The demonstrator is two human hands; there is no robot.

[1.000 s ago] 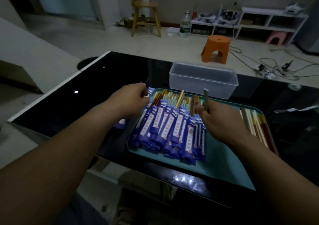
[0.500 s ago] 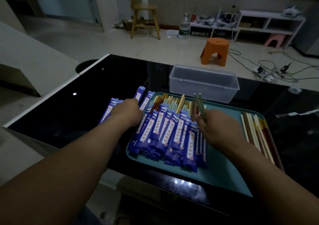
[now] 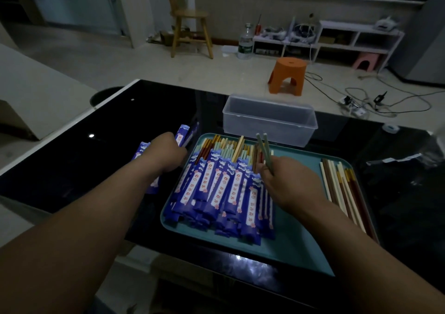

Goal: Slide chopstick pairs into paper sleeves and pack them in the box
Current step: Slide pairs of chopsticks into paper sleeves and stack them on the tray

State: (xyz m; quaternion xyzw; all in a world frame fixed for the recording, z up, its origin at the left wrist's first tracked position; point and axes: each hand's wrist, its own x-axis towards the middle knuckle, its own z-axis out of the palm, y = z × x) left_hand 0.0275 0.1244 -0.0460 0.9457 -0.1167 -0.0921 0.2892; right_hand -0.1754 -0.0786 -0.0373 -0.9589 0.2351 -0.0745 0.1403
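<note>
A teal tray [image 3: 301, 246] on the black table holds a heap of sleeved chopstick pairs [image 3: 216, 188] in blue paper. My right hand [image 3: 286, 181] grips a pale green chopstick pair [image 3: 263, 148], tips pointing up and away. My left hand [image 3: 166, 154] lies on a pile of empty blue sleeves [image 3: 184, 133] on the table left of the tray, fingers curled on one sleeve. Loose bare chopsticks [image 3: 342, 188] lie along the tray's right side. The clear plastic box [image 3: 268, 118] stands open behind the tray.
The black glass table [image 3: 72, 159] has its left edge near my left arm. A strip of clear wrapper [image 3: 395, 160] lies to the right of the tray. Beyond the table stand an orange stool [image 3: 287, 76] and a wooden stool [image 3: 190, 32].
My left hand has moved left off the tray onto the empty sleeves. My right hand has kept its hold on the green pair and tilted it slightly.
</note>
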